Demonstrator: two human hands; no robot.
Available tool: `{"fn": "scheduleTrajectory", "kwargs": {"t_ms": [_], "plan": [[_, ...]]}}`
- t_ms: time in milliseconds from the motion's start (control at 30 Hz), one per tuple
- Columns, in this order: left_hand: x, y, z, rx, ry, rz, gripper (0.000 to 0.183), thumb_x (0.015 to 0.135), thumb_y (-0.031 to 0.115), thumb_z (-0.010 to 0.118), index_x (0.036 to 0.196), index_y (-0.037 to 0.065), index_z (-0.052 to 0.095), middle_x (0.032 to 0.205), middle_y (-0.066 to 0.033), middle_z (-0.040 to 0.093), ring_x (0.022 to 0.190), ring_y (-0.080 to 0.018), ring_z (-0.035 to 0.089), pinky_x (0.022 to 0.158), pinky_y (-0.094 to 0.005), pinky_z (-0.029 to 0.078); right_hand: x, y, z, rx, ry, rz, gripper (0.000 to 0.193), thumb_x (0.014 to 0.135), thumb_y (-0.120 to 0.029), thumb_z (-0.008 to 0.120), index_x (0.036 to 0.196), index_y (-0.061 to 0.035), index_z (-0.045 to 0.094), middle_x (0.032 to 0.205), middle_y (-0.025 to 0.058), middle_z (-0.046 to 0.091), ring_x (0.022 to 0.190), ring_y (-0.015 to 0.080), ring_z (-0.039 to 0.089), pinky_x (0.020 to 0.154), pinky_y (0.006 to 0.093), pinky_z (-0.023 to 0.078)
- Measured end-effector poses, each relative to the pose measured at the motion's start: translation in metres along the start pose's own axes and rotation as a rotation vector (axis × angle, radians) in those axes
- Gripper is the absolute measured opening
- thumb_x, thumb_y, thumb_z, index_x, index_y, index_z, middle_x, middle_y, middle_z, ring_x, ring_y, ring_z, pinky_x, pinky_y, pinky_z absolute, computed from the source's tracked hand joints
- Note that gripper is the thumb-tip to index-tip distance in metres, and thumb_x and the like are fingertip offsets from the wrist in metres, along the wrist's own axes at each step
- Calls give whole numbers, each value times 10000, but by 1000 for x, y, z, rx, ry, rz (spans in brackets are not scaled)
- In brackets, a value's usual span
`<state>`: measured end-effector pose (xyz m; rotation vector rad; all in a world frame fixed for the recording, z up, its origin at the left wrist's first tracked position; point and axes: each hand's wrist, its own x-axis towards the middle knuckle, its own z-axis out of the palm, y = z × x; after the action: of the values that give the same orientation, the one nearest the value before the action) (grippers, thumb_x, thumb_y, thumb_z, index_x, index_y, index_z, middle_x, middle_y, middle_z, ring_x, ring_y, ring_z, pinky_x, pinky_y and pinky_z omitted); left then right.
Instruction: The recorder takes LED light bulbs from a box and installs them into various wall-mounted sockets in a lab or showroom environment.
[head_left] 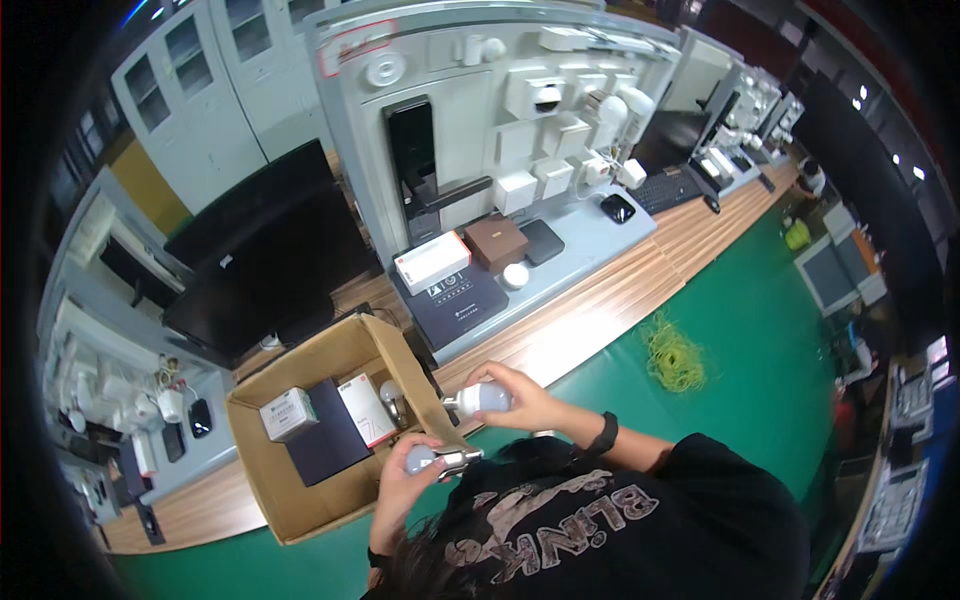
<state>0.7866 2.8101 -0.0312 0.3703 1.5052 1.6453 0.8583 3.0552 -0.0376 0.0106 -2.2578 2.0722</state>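
Left hand grasps one bulb, right hand another bulb, at carton's right rim; boxes, third bulb already inside.

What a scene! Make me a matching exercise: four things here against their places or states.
Things
1. Tangled yellow-green cord
2. Small brown square box
3. Open brown cardboard carton
4. Bare right hand

Places or states
A. Gripping a pale rounded bulb
B. On the grey display stand
C. Lying on the green floor
D. Containing a flat dark rectangular box

Pairs: 1-C, 2-B, 3-D, 4-A
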Motion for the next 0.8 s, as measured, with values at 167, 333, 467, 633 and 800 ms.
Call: {"fn": "scheduleTrajectory", "kwargs": {"t_ms": [167, 333, 467, 633, 800], "plan": [[28, -4, 56, 117, -31, 10, 234, 813, -25, 652, 1017, 20, 548, 1038, -81, 591, 859, -161, 612, 645, -283, 567, -51, 1, -60, -179, 125, -142, 392, 779, -147, 704, 1136, -45, 579, 1067, 107, 606, 1030, 220, 577, 894, 335, 445], [46, -24, 130, 70, 109, -56, 168, 833, 34, 605, 991, 30, 550, 929, -135, 622, 787, -229, 648, 549, -319, 576, -126, 6, -124, -155, 164, -170, 388, 786, -145, 696, 1153, -65, 600, 1073, 104, 612, 1051, 233, 569, 918, 344, 428], [76, -40, 205, 81, -42, -109, 152, 839, 58, 598, 980, 20, 558, 928, -141, 632, 790, -238, 650, 592, -320, 565, -212, 9, -191, -205, 350, -197, 385, 790, -132, 698, 1147, -40, 589, 1098, 118, 585, 1074, 233, 551, 933, 343, 420], [140, -80, 286, 367, -318, 24, 150, 837, 86, 629, 978, 42, 600, 953, -78, 631, 857, -167, 620, 753, -267, 485, -313, 17, -242, -187, 797, -109, 404, 768, -131, 732, 1134, -47, 582, 1091, 69, 587, 1038, 173, 555, 898, 300, 441], [167, -54, 411, 313, -490, -143, 178, 856, 116, 627, 1013, 51, 575, 933, -57, 619, 828, -155, 618, 635, -272, 531, -391, 9, -267, -160, 987, -27, 425, 728, -132, 762, 1108, -45, 594, 1092, 57, 596, 1000, 150, 559, 863, 285, 446]]}}
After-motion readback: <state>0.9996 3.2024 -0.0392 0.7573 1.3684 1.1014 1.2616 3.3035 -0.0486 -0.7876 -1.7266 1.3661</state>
